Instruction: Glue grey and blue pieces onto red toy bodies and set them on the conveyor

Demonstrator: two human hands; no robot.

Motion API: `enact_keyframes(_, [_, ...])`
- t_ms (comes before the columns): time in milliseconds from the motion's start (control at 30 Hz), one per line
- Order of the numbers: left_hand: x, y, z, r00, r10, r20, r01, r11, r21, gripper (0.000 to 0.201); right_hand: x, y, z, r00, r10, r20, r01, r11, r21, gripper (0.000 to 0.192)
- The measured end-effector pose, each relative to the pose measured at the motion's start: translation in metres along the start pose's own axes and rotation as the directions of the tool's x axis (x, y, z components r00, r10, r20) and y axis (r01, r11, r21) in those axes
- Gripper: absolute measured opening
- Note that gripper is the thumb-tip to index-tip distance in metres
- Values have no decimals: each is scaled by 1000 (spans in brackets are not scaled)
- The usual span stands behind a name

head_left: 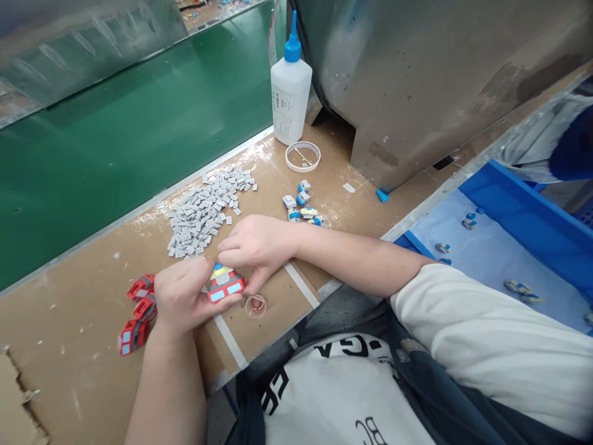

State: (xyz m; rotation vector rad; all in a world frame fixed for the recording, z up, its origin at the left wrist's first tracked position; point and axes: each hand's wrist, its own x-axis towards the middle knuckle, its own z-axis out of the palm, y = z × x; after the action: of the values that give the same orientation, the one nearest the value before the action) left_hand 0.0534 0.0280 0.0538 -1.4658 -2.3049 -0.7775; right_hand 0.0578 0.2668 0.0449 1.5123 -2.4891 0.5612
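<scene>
Both hands gripping one red toy piece at the bench edge.
Left to right: spare red pieces [138, 312] are lying on the brown worktop [69, 346]; the left hand [182, 295] is clasping the red toy piece [225, 285] from its left side; the right hand [256, 246] is pinching it from above, fingers closed on it; a small clear cap [255, 305] is sitting just below; grey chips [204, 210] are piled behind; a glue bottle [290, 86] is standing upright further back; a blue tray [532, 216] is sitting at far right.

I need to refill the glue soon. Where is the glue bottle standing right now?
In the head view, the glue bottle stands upright at the far edge of the brown table, just behind the white ring lid, beside the green conveyor belt.
</scene>
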Motion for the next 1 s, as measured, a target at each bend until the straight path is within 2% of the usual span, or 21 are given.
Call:
enact_keyframes(467, [0, 1, 0, 1000, 14, -13, -14, 1000, -25, 57, 0, -1, 1, 1000, 0, -31, 0, 1000, -11, 32])
enact_keyframes(600, [-2, 0, 1, 1000, 14, -10, -14, 1000, -20, 57, 0, -1, -2, 1000, 5, -9, -5, 1000, -3, 33])
enact_keyframes(700, [-6, -3, 3, 997, 9, -83, -2, 996, 87, 54, -1, 3, -5, 1000, 30, -3, -30, 1000, 6, 33])
enact_keyframes(767, [-10, -7, 4, 987, -22, -157, 57, 974, 219, 47, -2, 8, -4, 995, 85, -44, -84, 996, 31, 35])
enact_keyframes(900, [-16, -16, 5, 968, -92, -235, 188, 885, 427, 42, -2, 13, 7, 958, 239, -158, -196, 949, 248, 42])
enact_keyframes(967, [-18, -18, 5, 960, -98, -263, 218, 850, 479, 45, 0, 10, 15, 941, 301, -153, -205, 869, 450, 39])
enact_keyframes(1000, [-19, -18, 5, 955, -100, -278, 231, 839, 492, 46, 2, 8, 19, 936, 326, -134, -195, 796, 573, 37])
